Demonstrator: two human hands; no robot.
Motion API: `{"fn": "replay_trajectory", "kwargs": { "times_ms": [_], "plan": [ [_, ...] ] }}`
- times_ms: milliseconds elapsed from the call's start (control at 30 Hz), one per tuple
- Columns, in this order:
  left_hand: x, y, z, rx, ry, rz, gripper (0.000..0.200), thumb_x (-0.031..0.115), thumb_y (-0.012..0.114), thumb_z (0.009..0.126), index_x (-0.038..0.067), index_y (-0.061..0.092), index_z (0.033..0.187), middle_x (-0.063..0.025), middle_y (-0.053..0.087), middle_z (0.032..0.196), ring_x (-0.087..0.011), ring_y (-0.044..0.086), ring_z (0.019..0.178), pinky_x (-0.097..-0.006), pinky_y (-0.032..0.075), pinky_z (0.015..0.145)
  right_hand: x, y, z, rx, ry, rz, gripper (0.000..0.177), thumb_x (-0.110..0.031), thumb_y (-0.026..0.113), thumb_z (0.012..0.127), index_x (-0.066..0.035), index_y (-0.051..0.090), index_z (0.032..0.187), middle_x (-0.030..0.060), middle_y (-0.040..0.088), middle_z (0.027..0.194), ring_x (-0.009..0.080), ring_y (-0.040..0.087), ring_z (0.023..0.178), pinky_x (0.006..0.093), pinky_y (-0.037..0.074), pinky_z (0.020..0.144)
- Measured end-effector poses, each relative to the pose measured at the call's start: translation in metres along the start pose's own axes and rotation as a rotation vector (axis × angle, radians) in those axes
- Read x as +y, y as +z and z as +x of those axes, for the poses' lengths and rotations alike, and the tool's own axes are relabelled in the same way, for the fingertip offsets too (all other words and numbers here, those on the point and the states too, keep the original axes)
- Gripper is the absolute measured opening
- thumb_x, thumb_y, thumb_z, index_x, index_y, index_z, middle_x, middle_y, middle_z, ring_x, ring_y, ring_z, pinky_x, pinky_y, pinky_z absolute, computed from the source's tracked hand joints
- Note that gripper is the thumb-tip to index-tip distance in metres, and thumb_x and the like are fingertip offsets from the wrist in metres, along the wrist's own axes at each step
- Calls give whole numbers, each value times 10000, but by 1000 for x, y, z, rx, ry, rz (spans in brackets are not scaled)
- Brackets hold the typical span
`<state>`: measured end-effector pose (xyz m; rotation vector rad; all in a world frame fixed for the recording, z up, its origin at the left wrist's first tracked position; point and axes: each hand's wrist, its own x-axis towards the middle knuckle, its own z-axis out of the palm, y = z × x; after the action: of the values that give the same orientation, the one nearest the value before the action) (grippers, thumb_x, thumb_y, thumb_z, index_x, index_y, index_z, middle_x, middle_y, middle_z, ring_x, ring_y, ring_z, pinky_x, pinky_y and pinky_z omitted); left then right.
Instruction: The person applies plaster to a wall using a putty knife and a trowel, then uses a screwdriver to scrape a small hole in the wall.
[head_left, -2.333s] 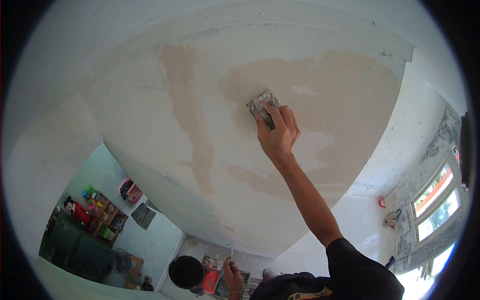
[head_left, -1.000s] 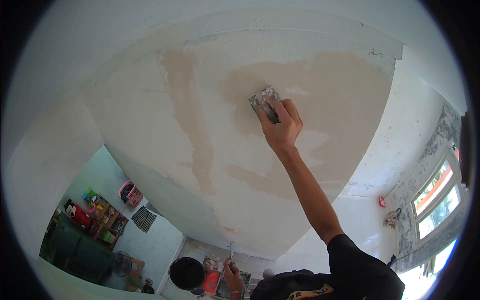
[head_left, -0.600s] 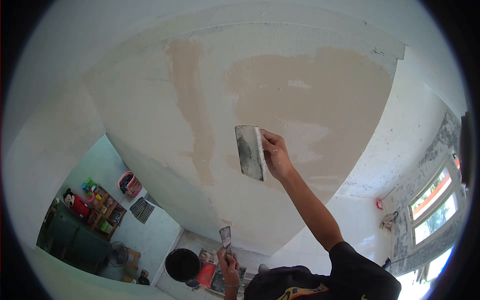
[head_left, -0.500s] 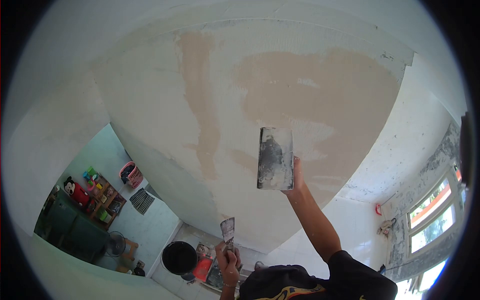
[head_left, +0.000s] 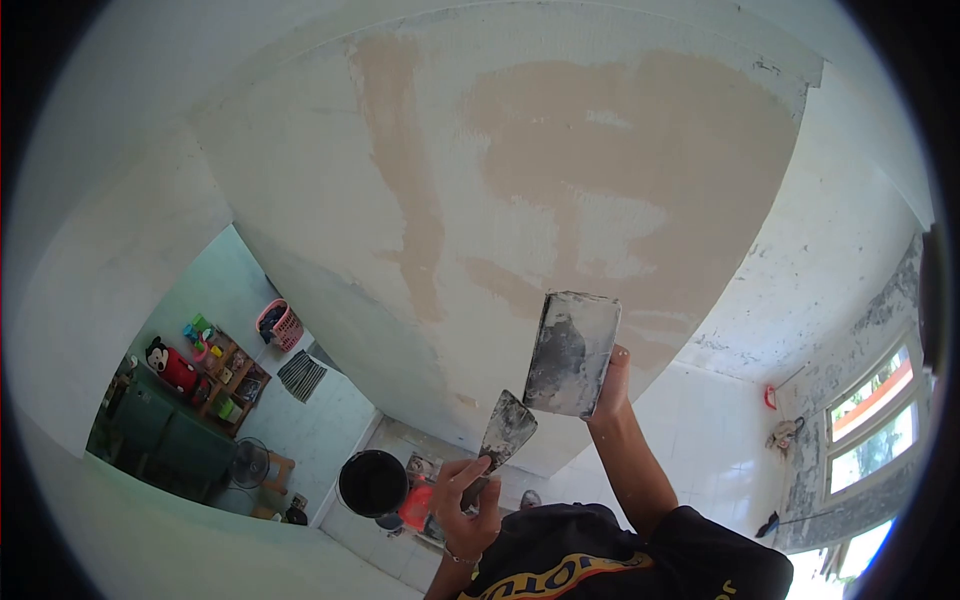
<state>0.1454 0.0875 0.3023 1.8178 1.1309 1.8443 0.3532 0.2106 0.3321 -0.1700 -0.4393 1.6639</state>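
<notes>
Head view: right hand point(head_left: 612, 390) closed on a rectangular plastering trowel point(head_left: 572, 355), most of the grip hidden behind the plate; broad face toward camera, smeared grey and white. Left hand point(head_left: 472, 505) wrapped around the handle of a putty knife point(head_left: 510, 430), dirty blade pointing up and slightly right. Blade edge sits right by the trowel's lower-left corner; can't tell if touching. Both tools are held in front of a pale wall point(head_left: 330, 200) with beige patches: one long streak left, a bigger irregular area right.

Below, black bucket point(head_left: 347, 497) on the floor, left of the left hand; red item point(head_left: 415, 507) just beside it, type unclear. Far left, through an opening: pink basket point(head_left: 288, 330) with dark cloth inside, striped mat point(head_left: 302, 376), fan point(head_left: 249, 463). Window point(head_left: 875, 425) at right.
</notes>
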Motion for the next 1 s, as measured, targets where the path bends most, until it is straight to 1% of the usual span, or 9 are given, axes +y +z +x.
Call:
{"fn": "replay_trajectory", "kwargs": {
  "times_ms": [67, 200, 267, 400, 467, 567, 800, 867, 1000],
  "plan": [
    [8, -1, 2, -22, -39, 11, 321, 44, 739, 813, 50, 668, 1127, -147, 646, 924, -223, 640, 711, -290, 495, 596, 2, 15, -9, 44, -103, -223, 393, -179, 462, 927, 14, 564, 1254, 160, 666, 1130, 257, 681, 966, 388, 585, 826],
    [16, 2, 7, -65, -71, 84, 310, 33, 731, 808, 55, 686, 1114, -136, 641, 923, -237, 648, 734, -291, 505, 600, 8, 41, -26, -14, -152, -220, 367, -104, 473, 922, 22, 566, 1254, 143, 667, 1108, 225, 673, 961, 362, 569, 834],
    [17, 7, 8, -53, -65, 128, 318, 8, 717, 798, 66, 699, 1110, -125, 638, 918, -249, 654, 756, -301, 517, 603, 9, 51, -29, -53, -229, -359, 335, -78, 491, 917, 43, 595, 1212, 116, 664, 1064, 185, 655, 929, 318, 538, 838],
    [19, 10, 12, -65, -102, 174, 338, -13, 707, 792, 72, 697, 1119, -121, 637, 916, -250, 658, 757, -305, 524, 609, 12, 37, -34, -183, -293, -464, 283, -116, 541, 944, 64, 626, 1146, 96, 650, 1039, 158, 630, 898, 276, 503, 833],
    [17, 8, 11, -47, -76, 167, 350, -29, 702, 784, 68, 697, 1121, -118, 636, 916, -250, 661, 757, -307, 530, 619, 15, 37, -41, -219, -276, -486, 316, -207, 565, 979, 76, 647, 1091, 92, 638, 1051, 157, 616, 907, 268, 493, 814],
    [19, 8, 16, -51, -87, 127, 349, -34, 700, 784, 65, 698, 1119, -119, 636, 919, -250, 663, 751, -304, 532, 624, 25, 23, -48, -212, -267, -469, 372, -266, 557, 994, 84, 645, 1087, 96, 631, 1062, 155, 614, 912, 271, 494, 807],
    [20, 10, 23, -116, -77, 109, 351, -35, 697, 784, 61, 693, 1121, -113, 637, 926, -244, 666, 755, -301, 531, 635, 20, 20, -60, -144, -323, -521, 354, -236, 556, 992, 95, 645, 1078, 93, 627, 1051, 149, 611, 893, 262, 492, 791],
    [18, 15, 22, -112, -40, 111, 280, -24, 676, 820, 28, 662, 1095, -102, 615, 892, -169, 598, 699, -245, 459, 595, 17, 19, -63, -117, -319, -548, 355, -242, 566, 987, 93, 649, 1070, 92, 624, 1057, 150, 607, 900, 265, 490, 792],
    [16, 24, 19, -122, -73, 76, 329, -9, 691, 806, 59, 683, 1128, -112, 640, 931, -228, 664, 761, -304, 524, 645, 17, 18, -67, -98, -341, -511, 359, -249, 573, 984, 92, 654, 1061, 94, 624, 1059, 151, 605, 901, 269, 490, 791]
  ]
}}
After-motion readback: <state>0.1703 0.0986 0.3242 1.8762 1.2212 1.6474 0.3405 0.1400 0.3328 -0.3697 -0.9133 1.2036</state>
